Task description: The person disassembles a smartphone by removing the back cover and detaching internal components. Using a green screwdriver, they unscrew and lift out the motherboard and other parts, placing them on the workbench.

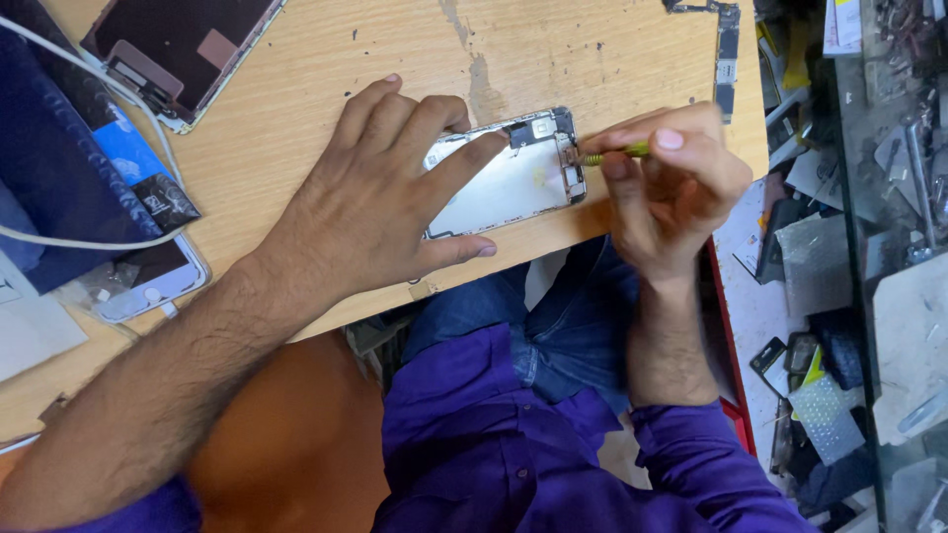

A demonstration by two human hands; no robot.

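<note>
An opened phone body (513, 183) with a bare silver metal inside lies near the front edge of the wooden table (296, 109). My left hand (380, 202) rests flat on its left half, index finger stretched over the top edge, pinning it down. My right hand (667, 183) pinches a small green-yellow screwdriver (617, 153), its tip touching the right end of the phone body.
A detached phone screen (178, 49) lies face down at the back left. A white phone (148, 286), a dark blue cloth (49, 168) and a white cable (79, 242) sit at the left. A circuit strip (726, 49) lies at the back right. Cluttered parts fill the floor on the right.
</note>
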